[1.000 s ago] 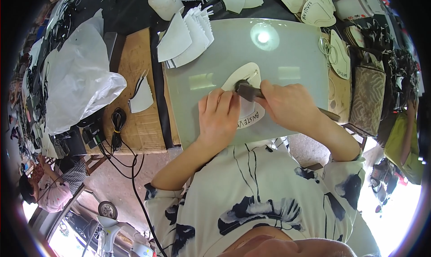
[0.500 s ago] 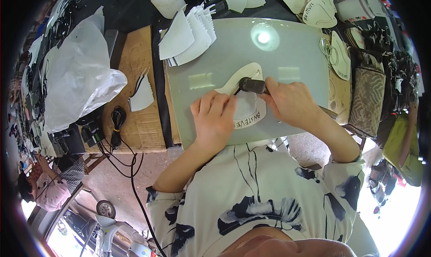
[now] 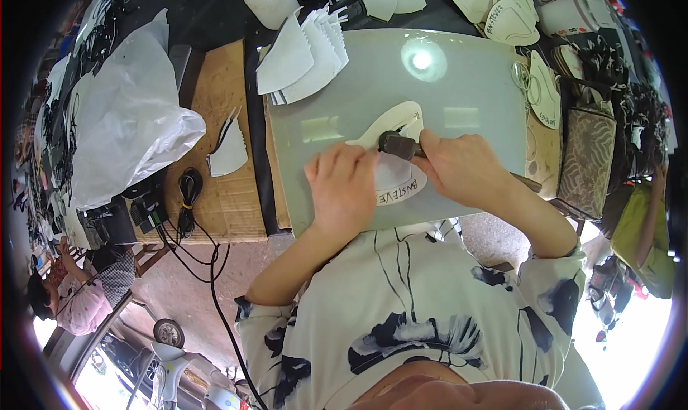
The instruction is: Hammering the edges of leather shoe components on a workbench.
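My right hand [image 3: 462, 168] grips a hammer; its dark, blunt head [image 3: 398, 146] is over a pale piece on the work board, and the tail of its handle [image 3: 527, 181] sticks out past my wrist. Beneath lies a cream, curved template [image 3: 401, 116] with dark lettering near its lower edge. On top of the template rests a smaller white cut piece [image 3: 393, 170]. My left hand [image 3: 342, 188] is closed, knuckles up, its fingertips curled at the left edge of the white piece beside the hammer head. The fingertips are partly hidden.
A glossy grey-green board [image 3: 473, 66] carries the work. Stacked white cut pieces [image 3: 308, 59] overlap its far left corner. To the left are a white plastic bag [image 3: 122, 116], one white piece [image 3: 229, 152] and coiled black cable [image 3: 188, 191]. Cream templates [image 3: 512, 20] and a patterned pouch [image 3: 586, 156] lie right.
The hammer head has shifted slightly left and down, with its handle tilting more. My left hand has moved a little, its fingers now more blurred.
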The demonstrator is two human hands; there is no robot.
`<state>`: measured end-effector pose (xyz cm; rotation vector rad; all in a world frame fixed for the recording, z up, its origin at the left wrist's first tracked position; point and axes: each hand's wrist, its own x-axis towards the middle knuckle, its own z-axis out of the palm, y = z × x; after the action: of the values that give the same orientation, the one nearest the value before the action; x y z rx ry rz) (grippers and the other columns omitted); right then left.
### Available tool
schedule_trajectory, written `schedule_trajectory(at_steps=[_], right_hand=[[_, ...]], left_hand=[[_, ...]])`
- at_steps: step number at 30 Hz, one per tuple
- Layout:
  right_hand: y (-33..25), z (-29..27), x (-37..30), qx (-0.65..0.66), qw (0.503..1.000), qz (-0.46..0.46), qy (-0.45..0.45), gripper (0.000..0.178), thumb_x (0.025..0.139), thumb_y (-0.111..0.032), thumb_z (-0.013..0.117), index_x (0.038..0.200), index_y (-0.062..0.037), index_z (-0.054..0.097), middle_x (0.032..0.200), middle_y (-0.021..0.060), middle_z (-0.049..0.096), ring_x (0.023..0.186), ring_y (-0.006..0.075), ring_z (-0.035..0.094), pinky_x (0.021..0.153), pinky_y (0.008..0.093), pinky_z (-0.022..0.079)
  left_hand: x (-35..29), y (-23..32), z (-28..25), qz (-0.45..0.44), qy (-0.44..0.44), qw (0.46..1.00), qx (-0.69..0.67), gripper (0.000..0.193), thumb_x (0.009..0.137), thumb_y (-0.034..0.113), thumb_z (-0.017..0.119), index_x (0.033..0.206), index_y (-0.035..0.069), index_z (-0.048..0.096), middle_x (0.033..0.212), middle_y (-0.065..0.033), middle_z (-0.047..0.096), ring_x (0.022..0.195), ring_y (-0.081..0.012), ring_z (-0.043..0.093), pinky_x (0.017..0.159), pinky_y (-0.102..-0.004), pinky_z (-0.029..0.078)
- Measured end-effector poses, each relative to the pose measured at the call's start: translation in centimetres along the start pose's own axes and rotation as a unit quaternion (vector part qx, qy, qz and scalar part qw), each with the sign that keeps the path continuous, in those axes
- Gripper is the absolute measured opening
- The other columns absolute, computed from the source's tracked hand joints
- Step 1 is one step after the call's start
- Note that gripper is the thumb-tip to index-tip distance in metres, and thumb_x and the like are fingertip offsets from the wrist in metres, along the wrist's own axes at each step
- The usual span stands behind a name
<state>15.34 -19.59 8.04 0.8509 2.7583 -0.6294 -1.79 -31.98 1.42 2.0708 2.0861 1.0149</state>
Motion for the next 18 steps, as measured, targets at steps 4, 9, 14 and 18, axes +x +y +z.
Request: schedule_trajectory(at_steps=[4,9,14,18], right_hand=[[0.14,-0.26,0.22,-0.005,0.999,0.016,-0.032,0.030,0.095,-0.027,0.059,0.091,0.0004,0.048,0.058,0.0131,0.060,0.051,0.0344,0.060,0.046,0.0428,0.044],[0.26,-0.21,0.03,0.012,0.999,-0.009,0.029,0.033,0.096,-0.031,0.058,0.085,-0.0005,0.053,0.056,0.0125,0.060,0.051,0.0336,0.061,0.047,0.0422,0.047],[-0.39,-0.41,0.03,-0.002,1.000,-0.017,0.010,0.034,0.096,-0.032,0.058,0.082,-0.0009,0.052,0.055,0.0118,0.059,0.050,0.0337,0.060,0.046,0.0420,0.046],[-0.03,-0.04,0.22,0.005,1.000,-0.028,0.004,0.035,0.096,-0.031,0.057,0.081,-0.0006,0.052,0.055,0.0120,0.058,0.049,0.0331,0.060,0.046,0.0417,0.045]], left_hand=[[0.34,-0.56,-1.00,-0.076,-0.029,0.992,-0.098,0.020,0.075,0.004,0.071,0.094,0.009,0.071,0.093,-0.0009,0.062,0.095,-0.0236,0.058,0.083,-0.0387,0.036],[-0.31,-0.26,-0.59,0.046,-0.002,0.999,0.026,0.028,0.070,0.002,0.071,0.097,0.007,0.072,0.095,-0.0003,0.062,0.094,-0.0227,0.058,0.083,-0.0385,0.036],[-0.30,-0.22,-0.74,0.050,-0.002,0.999,0.018,0.028,0.069,0.005,0.065,0.096,0.004,0.069,0.096,-0.0019,0.060,0.099,-0.0207,0.057,0.087,-0.0381,0.035],[-0.09,-0.18,-0.62,0.045,0.004,0.999,0.021,0.028,0.070,0.003,0.065,0.097,0.004,0.070,0.094,-0.0020,0.061,0.097,-0.0208,0.058,0.086,-0.0375,0.035]])
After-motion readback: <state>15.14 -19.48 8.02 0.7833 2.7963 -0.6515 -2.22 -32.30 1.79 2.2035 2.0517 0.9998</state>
